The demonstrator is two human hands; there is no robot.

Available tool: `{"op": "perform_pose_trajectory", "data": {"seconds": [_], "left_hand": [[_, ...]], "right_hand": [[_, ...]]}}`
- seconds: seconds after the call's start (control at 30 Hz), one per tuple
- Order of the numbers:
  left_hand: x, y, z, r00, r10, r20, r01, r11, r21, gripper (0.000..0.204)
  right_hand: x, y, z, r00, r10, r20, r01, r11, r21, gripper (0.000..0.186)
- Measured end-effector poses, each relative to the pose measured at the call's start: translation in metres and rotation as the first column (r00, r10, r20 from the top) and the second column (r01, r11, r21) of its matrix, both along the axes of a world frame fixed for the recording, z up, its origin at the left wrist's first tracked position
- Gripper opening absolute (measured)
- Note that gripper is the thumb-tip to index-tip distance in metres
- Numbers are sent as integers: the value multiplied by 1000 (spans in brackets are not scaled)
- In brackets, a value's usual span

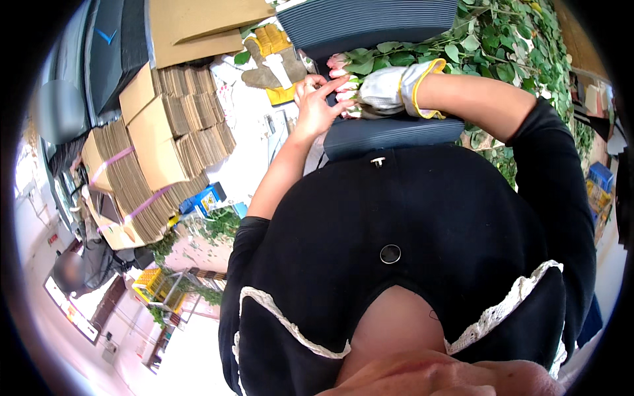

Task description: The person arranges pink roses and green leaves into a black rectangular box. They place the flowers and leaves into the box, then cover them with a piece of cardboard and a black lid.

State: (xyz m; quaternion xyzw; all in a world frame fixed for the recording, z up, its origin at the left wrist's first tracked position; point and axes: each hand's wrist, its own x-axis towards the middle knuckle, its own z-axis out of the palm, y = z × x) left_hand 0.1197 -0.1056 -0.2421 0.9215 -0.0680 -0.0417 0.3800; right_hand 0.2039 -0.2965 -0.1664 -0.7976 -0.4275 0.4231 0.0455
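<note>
Pale pink roses (pixel 350 84) lie in a row at the upper middle, heads to the left and leafy stems to the right. My bare left hand (pixel 318 102) reaches in from the left with its fingers apart, the fingertips touching the rose heads. A white work glove with a yellow cuff covers my right hand (pixel 383 91). That hand closes over the stems just behind the blooms; its fingertips are partly hidden. Black ridged pads (pixel 389 137) lie in front of and behind the flowers.
A yellow and grey work glove (pixel 274 66) lies left of the roses. Stacks of flat brown cardboard (pixel 162 145) stand farther left, near a blue tool-like object (pixel 206 198). Heaped leafy stems (pixel 508 49) fill the upper right. Two blurred people appear at the left edge.
</note>
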Motion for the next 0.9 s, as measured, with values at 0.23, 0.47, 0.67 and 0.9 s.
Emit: {"op": "perform_pose_trajectory", "data": {"seconds": [0.23, 0.47, 0.67, 0.9], "left_hand": [[-20, 55, 26, 977, 210, -36, -213, 966, -145, 26], [29, -13, 23, 849, -386, 360, 324, 919, 222, 58], [8, -4, 0, 920, -333, 205, 303, 939, 163, 82], [17, -10, 10, 900, -397, 181, 382, 917, 113, 81]], "right_hand": [[13, -51, 135, 723, -226, 653, -154, 868, 472, 21], [48, 13, 104, 803, -69, 593, -83, 971, 224, 45], [93, 160, 165, 860, -10, 510, -351, 713, 607, 34], [140, 368, 164, 605, -120, 787, -343, 853, 394, 39]]}}
